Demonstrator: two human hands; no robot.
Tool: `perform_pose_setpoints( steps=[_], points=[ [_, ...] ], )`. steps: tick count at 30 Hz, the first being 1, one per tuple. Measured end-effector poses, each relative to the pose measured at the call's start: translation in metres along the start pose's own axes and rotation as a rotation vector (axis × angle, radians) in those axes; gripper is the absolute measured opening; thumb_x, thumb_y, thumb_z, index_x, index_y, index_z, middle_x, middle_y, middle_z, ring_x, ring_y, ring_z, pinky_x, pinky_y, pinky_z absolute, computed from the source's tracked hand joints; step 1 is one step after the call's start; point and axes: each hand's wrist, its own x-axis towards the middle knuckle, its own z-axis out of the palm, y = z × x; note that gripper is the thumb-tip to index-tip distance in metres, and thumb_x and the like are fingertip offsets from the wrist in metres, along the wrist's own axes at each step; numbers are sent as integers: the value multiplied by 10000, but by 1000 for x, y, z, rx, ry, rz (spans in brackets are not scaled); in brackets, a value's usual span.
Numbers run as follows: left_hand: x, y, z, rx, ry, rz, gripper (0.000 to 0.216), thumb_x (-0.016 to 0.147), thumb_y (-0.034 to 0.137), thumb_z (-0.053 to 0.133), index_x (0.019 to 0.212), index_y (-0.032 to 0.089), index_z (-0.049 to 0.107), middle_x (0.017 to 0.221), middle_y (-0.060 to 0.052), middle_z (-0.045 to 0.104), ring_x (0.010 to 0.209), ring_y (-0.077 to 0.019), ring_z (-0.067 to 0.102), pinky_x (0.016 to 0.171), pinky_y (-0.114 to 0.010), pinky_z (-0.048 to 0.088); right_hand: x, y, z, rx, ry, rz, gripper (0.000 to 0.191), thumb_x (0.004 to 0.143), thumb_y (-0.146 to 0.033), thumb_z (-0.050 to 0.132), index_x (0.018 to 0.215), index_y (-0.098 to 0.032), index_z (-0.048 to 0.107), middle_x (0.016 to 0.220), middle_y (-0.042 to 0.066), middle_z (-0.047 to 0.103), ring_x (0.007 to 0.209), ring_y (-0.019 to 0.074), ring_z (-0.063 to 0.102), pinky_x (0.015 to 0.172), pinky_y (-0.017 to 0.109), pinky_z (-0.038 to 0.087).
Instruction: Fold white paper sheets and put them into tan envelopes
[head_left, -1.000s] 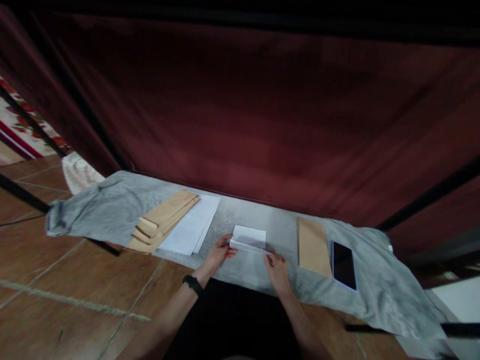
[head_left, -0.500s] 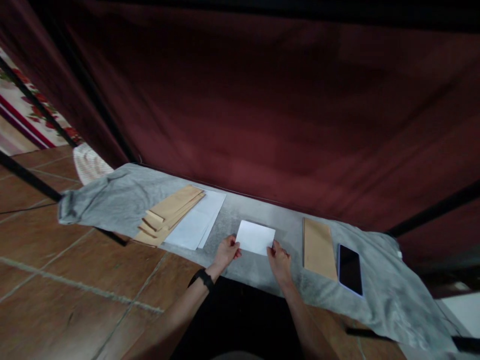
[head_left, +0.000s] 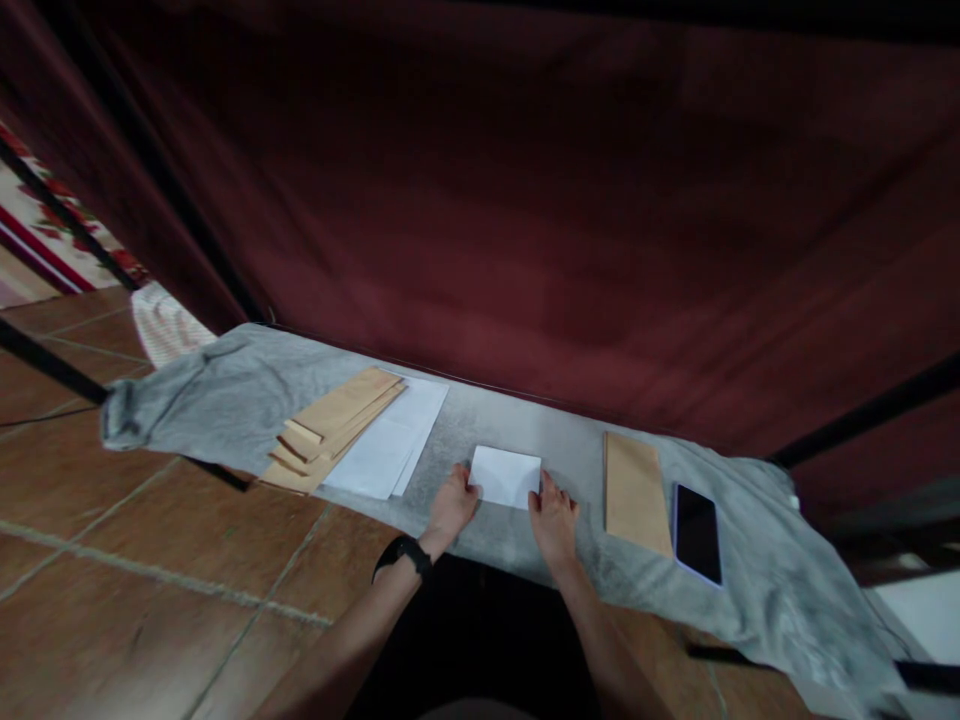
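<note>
A small white sheet of paper (head_left: 506,477) lies low over the grey cloth, between my two hands. My left hand (head_left: 453,502), with a black band on its wrist, pinches the sheet's left edge. At the lower right corner, my right hand (head_left: 553,516) has closed its thumb and fingers on the paper. The fingertips under or behind the sheet are partly hidden. Left of my hands, larger white sheets (head_left: 382,448) are partly covered by a fanned pile of brown envelopes (head_left: 346,408).
Grey cloth (head_left: 217,395) drapes the narrow bench. One more brown envelope (head_left: 636,495) lies to the right, beside a dark-screened phone (head_left: 697,535) with a purple edge. A dark red curtain (head_left: 480,220) hangs behind, framed by black bars (head_left: 870,415).
The paper has come down slightly and flatter toward the cloth, with both hands still at its edges. My right hand has shifted a little left. The whole view has moved slightly.
</note>
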Motion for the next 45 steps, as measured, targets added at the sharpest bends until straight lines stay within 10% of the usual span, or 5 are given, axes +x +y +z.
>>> perform_pose_setpoints(
  steps=[9,19,29,40,45],
  points=[
    [-17,7,-4,349,100,92,308,959,189,476,1256,153,547,980,-126,733,951,-274,718,828,-364,512,-1,2,8,-18,32,-19,447,1027,-282,384,1428,-154,533,1223,156,719,1100,306,630,933,420,365],
    [-23,8,47,558,85,843,494,1046,434,357,1479,229,477,1603,-73,412,1487,-254,348,1220,-484,265,-7,6,12,24,152,-46,441,1033,-330,379,1376,-129,572,1175,167,707,1039,310,618,905,431,409],
    [-17,-5,52,669,26,890,563,1038,303,282,1577,143,306,1642,-106,321,1533,-207,252,1251,-433,199,-31,5,22,144,142,-409,505,1080,-336,253,1481,-144,492,1497,122,543,1385,229,484,1163,431,332],
    [2,-4,43,546,125,651,585,1047,363,261,1535,62,374,1600,-181,373,1519,-262,287,1234,-473,273,-46,16,16,-13,134,-387,537,1062,-357,375,1533,-101,410,1561,161,438,1435,279,432,1206,489,288],
    [9,22,58,498,-70,848,527,1063,338,222,1530,195,419,1599,-66,412,1511,-184,307,1251,-428,233,-47,13,13,-1,113,-374,498,1049,-272,369,1514,-112,443,1538,155,472,1442,272,429,1212,504,289]
  ],
)
